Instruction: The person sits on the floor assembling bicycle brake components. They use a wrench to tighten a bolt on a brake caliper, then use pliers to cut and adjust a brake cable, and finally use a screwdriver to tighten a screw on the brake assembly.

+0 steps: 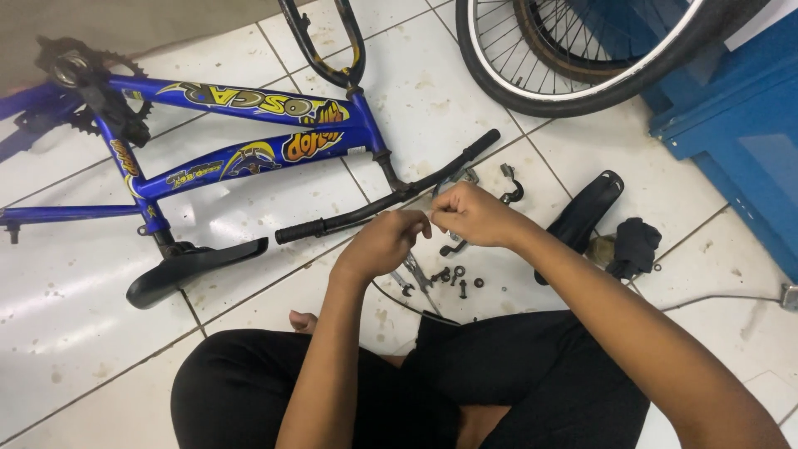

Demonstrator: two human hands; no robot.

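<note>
1. Both hands meet above the tiled floor [75, 333], just in front of the black handlebar [391, 199] of the blue bike frame [241, 133] lying on its side. Left hand [381, 246] and right hand [474, 214] are fingertip to fingertip, pinching something small between them. I can't tell what the piece is; fingers hide it.
2. Grip: both hands closed narrow, pinch style. Left is curled, knuckles up, wrist slightly bent down. Right comes in from the right, forearm angled across the lap, thumb and forefinger toward the left hand.
3. Risk, my read: the pinched piece is tiny and held over bare tile. A slip would likely send it bouncing, and it could roll under the frame or toward the wheel [582, 50] at the top.
4. Loose hardware [461, 278] (nuts, washers, small bolts) lies just below the hands, with a brake arm part [416, 274] beside it. A dropped wrist or sweeping forearm could scatter the lot and mix up the order.
5. Handlebar grip end sits near the left knuckles; a bump there could shift the frame.
6. Black saddle [195, 266] lies left, a second black saddle-shaped part [586, 212] and a dark cloth [633, 245] right, all apart from the hands. Low risk.
7. Person sits cross-legged; knees are near the hardware, so a leg shift could also knock parts.
</note>
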